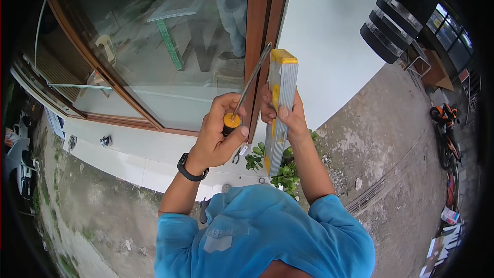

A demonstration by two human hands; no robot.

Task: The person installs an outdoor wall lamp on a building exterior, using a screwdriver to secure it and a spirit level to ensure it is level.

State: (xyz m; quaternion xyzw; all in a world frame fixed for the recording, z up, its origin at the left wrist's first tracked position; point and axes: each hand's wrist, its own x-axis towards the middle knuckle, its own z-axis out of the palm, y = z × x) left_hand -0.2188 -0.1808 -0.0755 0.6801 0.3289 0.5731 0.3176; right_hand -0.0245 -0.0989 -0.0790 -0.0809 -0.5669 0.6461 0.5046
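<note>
My left hand [218, 134], with a black band on its wrist, is closed around the yellow and black handle of a screwdriver [250, 81]. The long metal shaft points up and to the right, its tip overlapping the brown door frame [253, 36] in this view. In my right hand [292, 116] is a spirit level [282, 80] with ribbed grey sides and a yellow end cap. It stands nearly upright in front of the white wall [324, 36], thumb on one side and fingers on the other. Glass [190, 87] fills the frame to the left.
A pair of pliers [237, 157] lies on the white ledge [154, 159] below. Green leaves [285, 175] grow at the wall's foot. A black cylindrical wall lamp [391, 23] juts out at upper right. Rough concrete ground [370, 139] extends right, towards an orange and black motorcycle [445, 118].
</note>
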